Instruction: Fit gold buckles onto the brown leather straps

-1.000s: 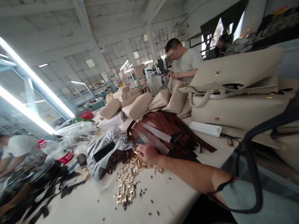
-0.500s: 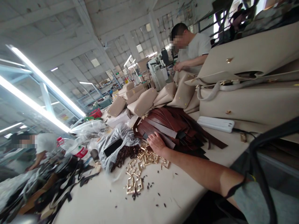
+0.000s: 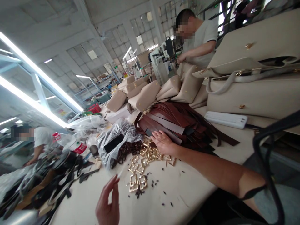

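Observation:
My right hand (image 3: 162,142) lies with its fingers stretched out at the near edge of a heap of brown leather straps (image 3: 172,117), just over a pile of gold buckles (image 3: 150,153); I see nothing gripped in it. Low in the view, my left hand (image 3: 109,203) is raised above the pale table, left of the nearest buckles. Its thumb and finger come together at the tips in a pinch; whether anything small sits between them I cannot make out. Small dark bits (image 3: 153,184) are scattered beside the buckles.
A dark phone (image 3: 114,143) rests on a grey plastic bag (image 3: 105,156) near brown curled pieces. Beige handbags (image 3: 145,95) line the back, larger ones (image 3: 257,100) stack at right by a white power strip (image 3: 226,119). Dark scraps (image 3: 70,168) lie left. A co-worker (image 3: 199,40) stands behind.
My left hand has come into view from the bottom edge. My right hand stays by the straps and buckles, its fingers flatter now. The camera view has shifted slightly.

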Tool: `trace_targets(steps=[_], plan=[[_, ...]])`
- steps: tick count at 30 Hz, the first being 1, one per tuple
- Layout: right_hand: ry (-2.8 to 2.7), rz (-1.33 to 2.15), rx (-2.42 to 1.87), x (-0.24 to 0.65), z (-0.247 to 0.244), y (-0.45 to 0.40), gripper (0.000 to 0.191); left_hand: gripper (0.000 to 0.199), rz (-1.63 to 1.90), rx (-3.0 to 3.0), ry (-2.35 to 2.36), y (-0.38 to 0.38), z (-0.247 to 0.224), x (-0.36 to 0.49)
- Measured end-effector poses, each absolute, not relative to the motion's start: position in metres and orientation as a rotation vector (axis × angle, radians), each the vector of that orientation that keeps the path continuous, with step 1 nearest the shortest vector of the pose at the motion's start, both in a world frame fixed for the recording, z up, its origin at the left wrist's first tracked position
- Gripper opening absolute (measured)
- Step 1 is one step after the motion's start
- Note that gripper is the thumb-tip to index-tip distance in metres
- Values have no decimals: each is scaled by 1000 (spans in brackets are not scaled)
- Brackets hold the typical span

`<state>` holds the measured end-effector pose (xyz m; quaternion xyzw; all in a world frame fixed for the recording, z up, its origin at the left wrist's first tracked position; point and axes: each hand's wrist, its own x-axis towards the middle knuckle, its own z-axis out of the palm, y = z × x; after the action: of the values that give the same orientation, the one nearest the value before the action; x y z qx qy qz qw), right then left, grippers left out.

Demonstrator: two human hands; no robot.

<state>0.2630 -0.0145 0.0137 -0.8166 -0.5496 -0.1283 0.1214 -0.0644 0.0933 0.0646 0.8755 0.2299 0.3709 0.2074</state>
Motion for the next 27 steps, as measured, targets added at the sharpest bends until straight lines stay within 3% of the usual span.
trace_targets(steps=[3,6,11,15,21,27], plan=[[-1676,-373,-2407,264,10,-18,46,28,1088,2323,529,106,51,-6],[-1672,-413,-2470,262,13,-19,38,29,999,2284,480,111,42,29],[-1598,-423,-2506,260,23,-20,31,38,695,2170,426,102,13,49],[-1506,-342,-2523,259,35,-23,25,34,722,1939,473,79,-8,58],[-1383,-225,-2512,267,55,-31,16,33,733,1702,535,60,-2,65],[-1228,-312,-2456,282,59,-36,22,35,613,1569,574,64,2,69]])
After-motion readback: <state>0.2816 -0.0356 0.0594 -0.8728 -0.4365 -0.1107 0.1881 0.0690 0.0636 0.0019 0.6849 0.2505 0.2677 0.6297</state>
